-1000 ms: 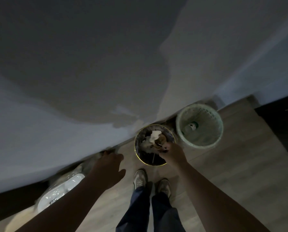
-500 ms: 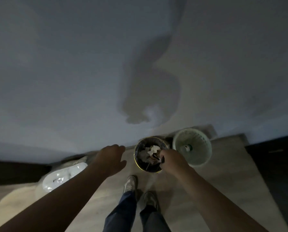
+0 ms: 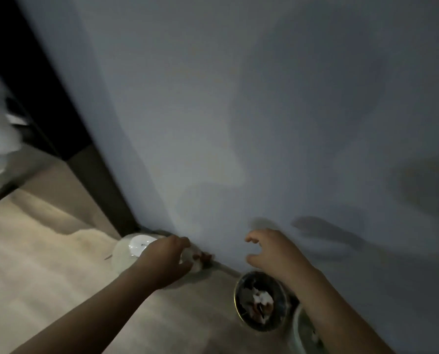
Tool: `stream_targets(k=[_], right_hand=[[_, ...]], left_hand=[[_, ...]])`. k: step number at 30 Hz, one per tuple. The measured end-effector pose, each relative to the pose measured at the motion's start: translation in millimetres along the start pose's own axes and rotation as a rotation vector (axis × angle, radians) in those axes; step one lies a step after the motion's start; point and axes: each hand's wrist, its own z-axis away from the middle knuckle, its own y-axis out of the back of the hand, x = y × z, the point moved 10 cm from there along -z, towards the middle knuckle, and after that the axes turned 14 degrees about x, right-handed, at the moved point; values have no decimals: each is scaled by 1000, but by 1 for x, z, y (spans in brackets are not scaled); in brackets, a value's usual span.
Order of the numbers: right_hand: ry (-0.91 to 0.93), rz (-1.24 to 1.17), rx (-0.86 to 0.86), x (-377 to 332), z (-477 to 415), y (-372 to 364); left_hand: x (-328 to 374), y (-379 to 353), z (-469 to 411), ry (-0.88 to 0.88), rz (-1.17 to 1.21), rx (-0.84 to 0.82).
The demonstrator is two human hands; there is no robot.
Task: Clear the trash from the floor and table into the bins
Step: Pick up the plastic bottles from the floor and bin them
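The left hand [image 3: 162, 259] is stretched low to a white wad of trash [image 3: 199, 260] with brown bits, lying on the floor [image 3: 47, 277] at the foot of the wall [image 3: 264, 123], just beside a pale plastic item [image 3: 129, 251]; thumb and fingers bracket the wad, but blur hides whether they grip it. The right hand [image 3: 277, 254] hangs empty with loosely curled fingers above the dark bin [image 3: 238, 297], which holds paper scraps [image 3: 260, 300]. A pale bin [image 3: 298, 330] stands beside it, partly behind the right forearm.

Wall [image 3: 264, 123] close ahead; dark bin [image 3: 241, 290] right, white bin [image 3: 123, 254] left; open floor [image 3: 203, 315] between.
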Motion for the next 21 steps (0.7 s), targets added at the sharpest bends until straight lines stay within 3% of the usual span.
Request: stream_targets(k=[8,16,21], right_hand=[[392,22,-69,-233,11,-33],[783,-8,-179,-500,115,-123],[965,-8,-264,-626,188,-181]], left_hand=[[-152,109,125,293,-1,208],[-318,197,354,640,-34,372],[-386,224,487,854,-28,463]])
